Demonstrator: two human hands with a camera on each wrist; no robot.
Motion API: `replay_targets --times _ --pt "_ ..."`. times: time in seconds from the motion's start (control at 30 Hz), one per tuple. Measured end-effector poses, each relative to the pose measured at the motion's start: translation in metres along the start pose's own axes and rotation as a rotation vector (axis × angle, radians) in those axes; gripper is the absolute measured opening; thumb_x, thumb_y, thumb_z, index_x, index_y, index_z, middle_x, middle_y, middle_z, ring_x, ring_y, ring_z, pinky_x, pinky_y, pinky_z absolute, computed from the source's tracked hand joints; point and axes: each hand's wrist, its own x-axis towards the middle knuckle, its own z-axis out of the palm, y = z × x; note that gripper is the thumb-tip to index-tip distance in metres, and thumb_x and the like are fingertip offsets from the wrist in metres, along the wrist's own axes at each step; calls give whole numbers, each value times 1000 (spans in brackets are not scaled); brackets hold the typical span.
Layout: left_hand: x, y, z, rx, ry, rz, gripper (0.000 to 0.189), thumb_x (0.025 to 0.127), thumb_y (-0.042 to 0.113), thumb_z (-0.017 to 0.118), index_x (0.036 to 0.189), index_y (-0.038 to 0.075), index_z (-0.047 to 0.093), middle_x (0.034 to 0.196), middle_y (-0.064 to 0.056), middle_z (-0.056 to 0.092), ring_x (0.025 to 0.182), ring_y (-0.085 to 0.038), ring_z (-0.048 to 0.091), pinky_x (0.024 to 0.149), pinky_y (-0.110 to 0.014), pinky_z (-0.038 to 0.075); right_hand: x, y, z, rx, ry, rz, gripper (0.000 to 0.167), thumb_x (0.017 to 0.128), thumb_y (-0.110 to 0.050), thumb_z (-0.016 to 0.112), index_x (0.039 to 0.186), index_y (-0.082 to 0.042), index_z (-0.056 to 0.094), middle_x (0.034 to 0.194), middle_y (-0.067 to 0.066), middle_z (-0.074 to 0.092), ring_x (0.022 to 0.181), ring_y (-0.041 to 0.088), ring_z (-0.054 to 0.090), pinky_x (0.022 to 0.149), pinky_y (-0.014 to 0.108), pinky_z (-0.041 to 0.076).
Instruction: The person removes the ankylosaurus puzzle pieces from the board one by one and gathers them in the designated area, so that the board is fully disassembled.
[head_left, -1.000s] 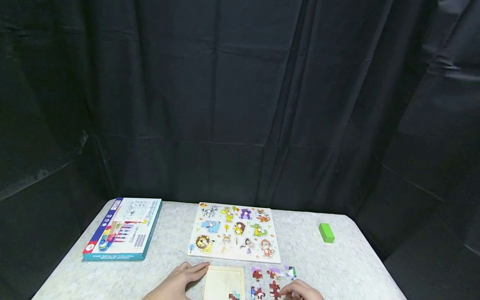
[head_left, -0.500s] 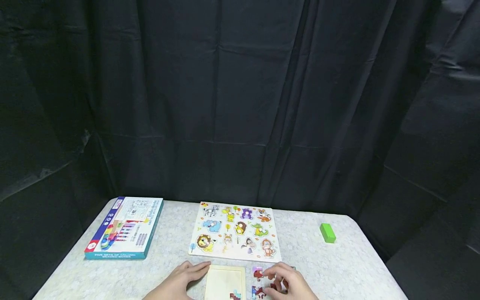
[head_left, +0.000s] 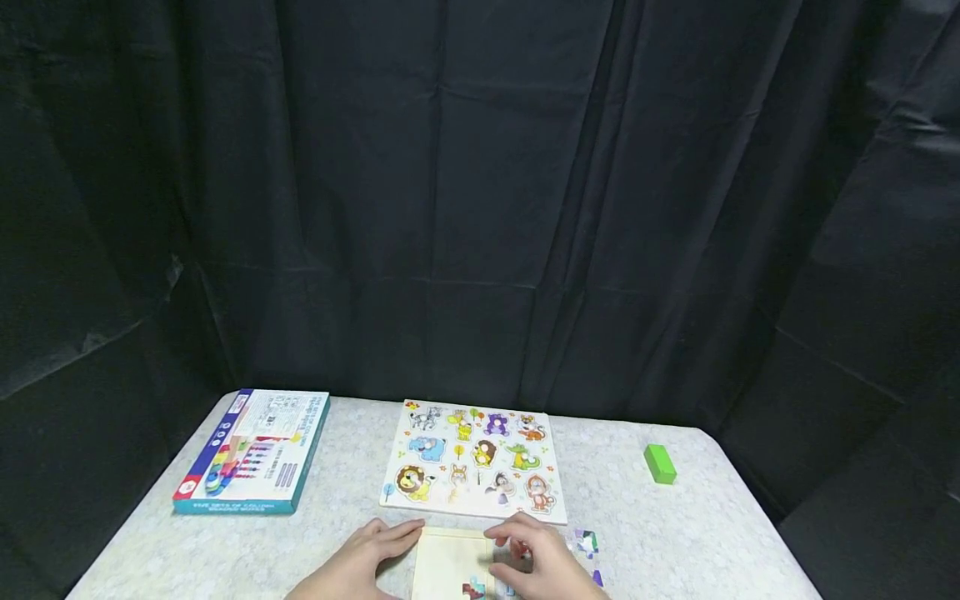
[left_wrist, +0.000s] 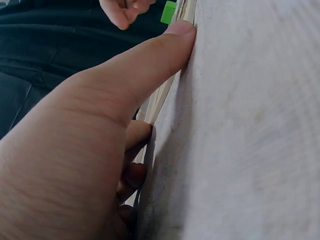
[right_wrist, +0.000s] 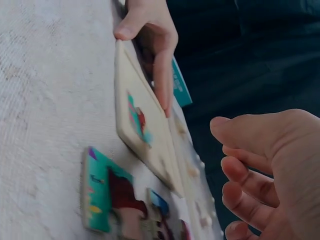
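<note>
My left hand [head_left: 363, 560] rests against the left side of a shallow pale wooden puzzle tray [head_left: 446, 558], index finger stretched to its far corner. In the left wrist view the thumb [left_wrist: 165, 45] lies along the tray's edge. One red and teal jigsaw piece [head_left: 474, 588] sits inside the tray. Over the tray's right edge hovers my right hand [head_left: 536, 562], thumb and index finger apart, no piece visible between them. Below it, in the right wrist view, lie loose jigsaw pieces, among them a teal one [right_wrist: 97, 190]; the hand hides most of them from the head view.
Behind the tray lies an animal peg puzzle board [head_left: 480, 458]. A flat boxed toy set [head_left: 255, 450] is at the left, a green block [head_left: 660, 463] at the far right. More loose jigsaw pieces [head_left: 587, 543] lie right of my right hand. A black curtain [head_left: 480, 208] hangs behind the table.
My right hand has moved left from the loose pieces to the tray's right edge, uncovering pieces on the right. The left hand stays at the tray's side.
</note>
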Motion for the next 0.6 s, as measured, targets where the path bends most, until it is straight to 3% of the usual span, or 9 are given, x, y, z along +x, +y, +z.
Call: replay_targets --times 0.2,0.47,0.6 --pt "1 -3 1 -6 1 -27 95 80 57 89 155 9 56 165 1 49 88 1 38 74 -20 36 5 7 7 26 -119 131 36 95 -24 82 123 -3 75 104 -3 66 78 0 52 67 22 47" --pt "2 -7 1 -33 -19 -70 97 77 59 91 155 12 57 163 6 49 92 0 40 78 -22 38 3 16 14 -108 -157 70 31 93 -27 84 116 -6 80 103 -9 63 94 -2 44 80 24 44" --pt "3 -6 1 -38 -21 -72 96 78 59 91 155 12 56 163 6 49 93 0 40 78 -22 38 2 17 15 -126 -148 60 27 94 -27 83 112 -7 82 100 -13 63 93 -2 43 79 23 43"
